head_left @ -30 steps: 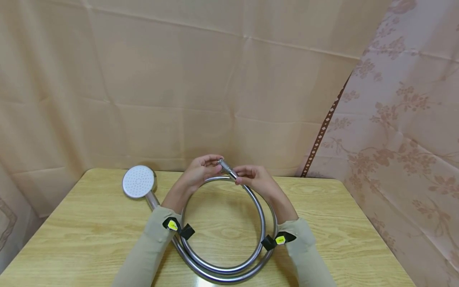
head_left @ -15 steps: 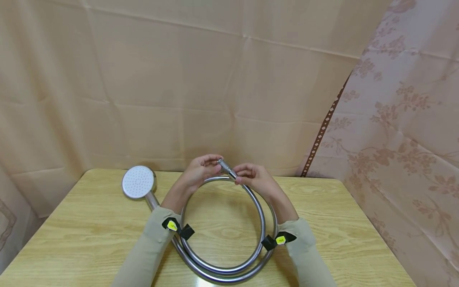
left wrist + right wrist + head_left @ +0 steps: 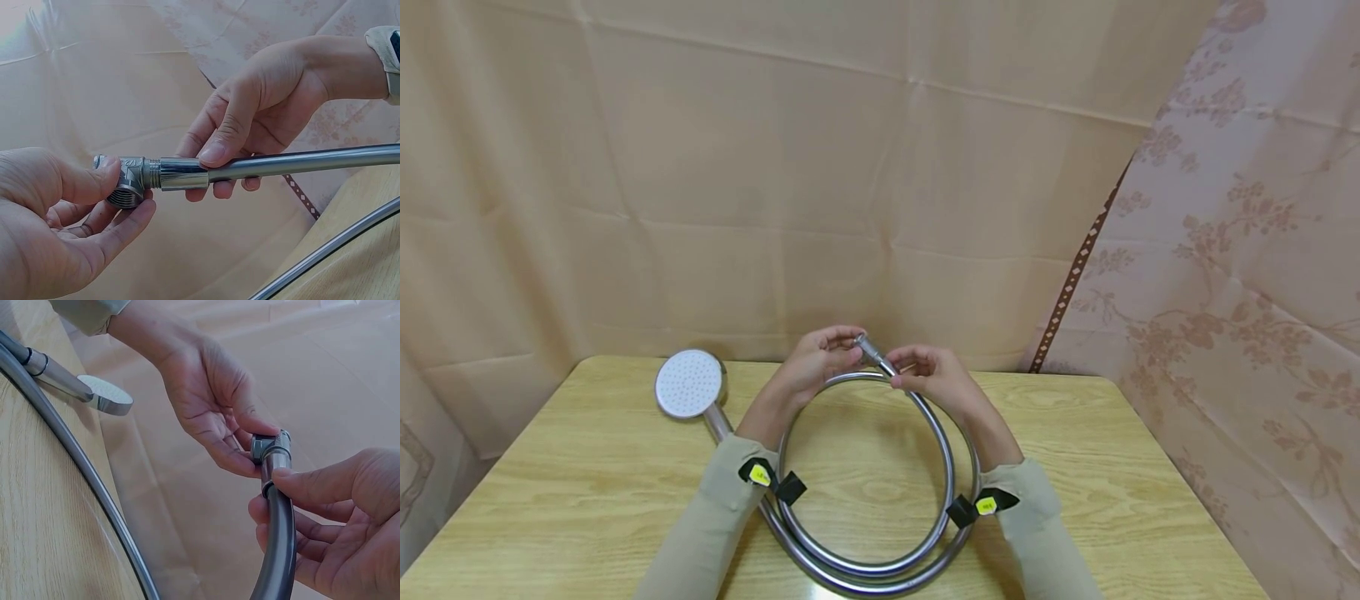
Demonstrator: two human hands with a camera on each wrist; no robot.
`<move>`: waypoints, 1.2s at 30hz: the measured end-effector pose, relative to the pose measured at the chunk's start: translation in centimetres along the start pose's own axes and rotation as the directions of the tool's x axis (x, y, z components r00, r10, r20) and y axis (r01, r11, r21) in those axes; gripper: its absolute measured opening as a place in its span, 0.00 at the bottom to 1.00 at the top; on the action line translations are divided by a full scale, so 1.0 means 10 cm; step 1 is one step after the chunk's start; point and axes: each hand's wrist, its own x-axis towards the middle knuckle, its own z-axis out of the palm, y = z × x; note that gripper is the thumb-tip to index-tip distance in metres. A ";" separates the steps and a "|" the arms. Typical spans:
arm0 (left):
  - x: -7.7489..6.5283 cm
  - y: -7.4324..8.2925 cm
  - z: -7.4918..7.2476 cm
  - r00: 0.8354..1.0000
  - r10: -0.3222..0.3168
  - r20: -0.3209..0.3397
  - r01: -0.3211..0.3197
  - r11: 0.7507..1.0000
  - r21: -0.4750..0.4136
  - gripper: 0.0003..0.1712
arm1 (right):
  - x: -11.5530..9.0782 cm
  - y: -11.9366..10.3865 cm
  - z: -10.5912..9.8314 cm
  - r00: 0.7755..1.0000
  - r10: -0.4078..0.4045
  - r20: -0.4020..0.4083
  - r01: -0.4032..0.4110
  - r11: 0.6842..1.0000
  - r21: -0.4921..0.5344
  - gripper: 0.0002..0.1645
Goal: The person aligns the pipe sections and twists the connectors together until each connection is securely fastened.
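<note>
My left hand [image 3: 816, 362] pinches a small silver threaded pipe fitting [image 3: 131, 172] between thumb and fingers. The fitting has a round threaded mouth facing down in the left wrist view, and its far end is partly hidden by the thumb. A short band of thread shows where it meets the shiny collar [image 3: 184, 174] of the metal shower hose [image 3: 300, 162]. My right hand [image 3: 936, 375] holds the hose end at this collar, thumb on one side and fingers on the other. Both hands are raised near the table's back edge.
The hose loops in coils on the wooden table [image 3: 1075, 467] beneath my forearms. At the back left lies the hand shower [image 3: 688, 383], white face up, joined to the hose. A beige curtain [image 3: 760, 183] hangs behind, and a floral one [image 3: 1247, 250] at right.
The fingers of my right hand rise slightly at the hose collar and come back down. Both hands keep their hold, and the hose and hand shower stay in place.
</note>
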 end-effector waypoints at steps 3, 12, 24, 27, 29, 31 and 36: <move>0.00 0.01 0.01 1.000 -0.003 -0.002 0.003 1.000 0.001 0.25 | 0.00 0.00 0.00 1.000 -0.009 -0.009 0.009 1.000 -0.009 0.18; 0.01 0.01 0.02 1.000 -0.001 0.002 0.001 1.000 0.003 0.26 | 0.00 -0.01 0.00 1.000 -0.014 -0.009 0.014 1.000 -0.008 0.18; 0.02 0.01 0.01 1.000 -0.006 -0.003 0.006 1.000 -0.007 0.26 | -0.01 -0.03 -0.02 0.999 0.011 0.036 -0.011 1.000 -0.005 0.18; 0.01 0.01 0.01 1.000 -0.003 0.005 0.003 1.000 -0.004 0.26 | -0.01 -0.03 -0.03 0.999 0.026 0.036 -0.025 1.000 -0.014 0.19; 0.00 0.01 0.01 1.000 -0.001 0.010 0.001 1.000 -0.001 0.26 | -0.01 -0.02 -0.03 0.999 0.034 0.032 -0.034 0.999 -0.012 0.20; -0.01 0.01 0.01 1.000 0.001 0.014 -0.001 1.000 0.002 0.26 | 0.00 -0.01 -0.03 0.999 0.027 0.030 -0.027 1.000 -0.007 0.21; -0.01 0.01 0.02 1.000 0.005 0.013 -0.004 1.000 -0.005 0.26 | 0.00 -0.01 -0.01 0.999 0.034 0.008 -0.034 0.999 0.014 0.21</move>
